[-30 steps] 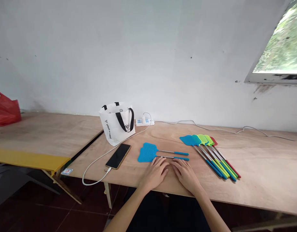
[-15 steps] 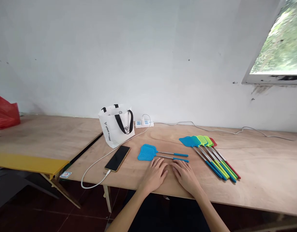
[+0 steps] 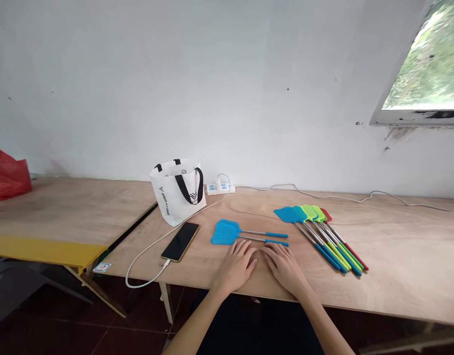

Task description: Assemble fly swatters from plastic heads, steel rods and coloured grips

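My left hand [image 3: 237, 266] lies palm down on the wooden table, fingers stretched out and holding nothing. Beside it my right hand [image 3: 283, 266] rests the same way, its fingers apart. Just beyond my fingertips are two blue fly swatters [image 3: 225, 233], partly overlapping, heads to the left and handles to the right. Their metal shafts end in blue grips [image 3: 277, 242], the nearer one close to my right fingertips. To the right of my hands, several fly swatters [image 3: 325, 239] in blue, teal, yellow-green and red lie fanned side by side, heads toward the wall.
A phone [image 3: 180, 241] on a white charging cable lies left of the blue swatters. Behind it stand a white bag [image 3: 175, 197] with black handles and a power strip [image 3: 220, 188]. A red plastic bag [image 3: 8, 175] sits on the neighbouring table [image 3: 75, 202], past a gap.
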`<state>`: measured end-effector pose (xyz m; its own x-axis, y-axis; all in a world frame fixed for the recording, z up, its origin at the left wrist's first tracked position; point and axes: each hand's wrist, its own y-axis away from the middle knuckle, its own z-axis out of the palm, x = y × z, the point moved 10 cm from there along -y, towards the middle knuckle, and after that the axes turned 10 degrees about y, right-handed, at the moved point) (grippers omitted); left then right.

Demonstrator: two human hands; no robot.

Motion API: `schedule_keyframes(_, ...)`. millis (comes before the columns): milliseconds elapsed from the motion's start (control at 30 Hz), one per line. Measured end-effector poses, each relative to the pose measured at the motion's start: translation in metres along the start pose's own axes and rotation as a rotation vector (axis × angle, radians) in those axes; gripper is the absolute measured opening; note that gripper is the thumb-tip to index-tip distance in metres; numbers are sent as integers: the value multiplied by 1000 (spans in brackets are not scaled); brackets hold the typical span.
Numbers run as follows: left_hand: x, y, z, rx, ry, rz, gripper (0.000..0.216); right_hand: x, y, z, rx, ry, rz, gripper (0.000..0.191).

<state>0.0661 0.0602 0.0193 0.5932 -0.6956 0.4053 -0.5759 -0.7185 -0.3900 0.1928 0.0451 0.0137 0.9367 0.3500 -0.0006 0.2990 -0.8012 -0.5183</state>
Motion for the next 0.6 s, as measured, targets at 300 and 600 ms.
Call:
schedule_keyframes(300, -1, -1, 2, -26, -7, -16, 34, 0, -1, 0, -12, 4, 8, 32)
schedule_keyframes(600, 0, -1, 1, -35, 2, -21, 33, 3, 0, 4, -31, 30, 15, 36)
